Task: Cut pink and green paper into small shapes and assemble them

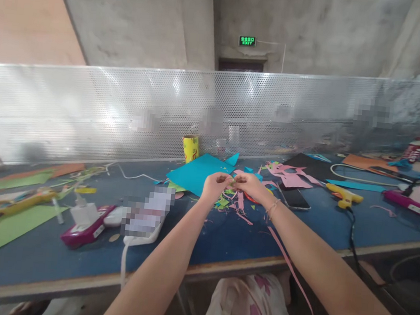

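Note:
My left hand (216,187) and my right hand (249,185) meet above the middle of the blue table (231,244), with fingers pinched. Between their fingertips is something small, too small to make out. A blue paper sheet (193,172) lies just behind and left of my left hand. Pink and green paper scraps (241,202) are spread below and around both hands. To the right of my right hand lies a black phone (295,197).
A yellow can-like roll (190,148) stands before the perforated metal screen (132,115). At the left are a purple power strip (88,227), a white device (150,216) and green paper (13,232). A yellow glue gun (344,196) with a black cord lies right.

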Available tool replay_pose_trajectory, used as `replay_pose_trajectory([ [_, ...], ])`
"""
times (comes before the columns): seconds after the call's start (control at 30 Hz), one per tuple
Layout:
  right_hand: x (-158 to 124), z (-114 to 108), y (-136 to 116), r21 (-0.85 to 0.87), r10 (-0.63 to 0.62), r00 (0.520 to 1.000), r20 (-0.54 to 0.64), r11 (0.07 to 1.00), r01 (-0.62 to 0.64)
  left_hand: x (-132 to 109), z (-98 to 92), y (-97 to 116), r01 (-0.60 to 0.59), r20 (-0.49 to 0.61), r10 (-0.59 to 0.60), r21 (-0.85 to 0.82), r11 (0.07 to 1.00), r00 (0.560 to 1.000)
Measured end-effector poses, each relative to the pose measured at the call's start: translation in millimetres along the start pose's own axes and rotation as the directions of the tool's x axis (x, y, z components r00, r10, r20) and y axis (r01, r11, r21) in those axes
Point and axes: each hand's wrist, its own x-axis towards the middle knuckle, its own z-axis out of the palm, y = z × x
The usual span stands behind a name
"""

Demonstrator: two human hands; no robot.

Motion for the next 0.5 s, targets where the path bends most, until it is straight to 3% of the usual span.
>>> replay_pose_trajectory([
  [0.17, -0.2, 0.5, 0.1, -0.045, -0.018, 1.0, -0.002, 0.999, 0.018, -2.5, -1.3, 1.0, 0.042, -0.008, -0.042, 0.04, 0.998, 0.999],
  [0.33, 2.5, 1.5, 3.3, 0.015, -0.003, 1.0, 0.005, 1.0, 0.003, -1.4, -4.4, -0.2, 0.047, -0.02, -0.045, 0.081, 0.996, 0.999],
  [0.43, 4.6, 1.6, 4.9, 0.046, 0.031, 0.999, 0.009, 0.998, -0.031, -0.9, -4.7, 6.0, -0.015, -0.024, 0.022, 0.256, 0.967, 0.999],
  [0.5, 5.2, 1.4, 5.7, 0.04, 0.04, 0.999, -0.019, 0.998, -0.039, -6.5, -2.2, 19.8, -0.137, -0.121, 0.2, 0.399, 0.907, 0.972],
])
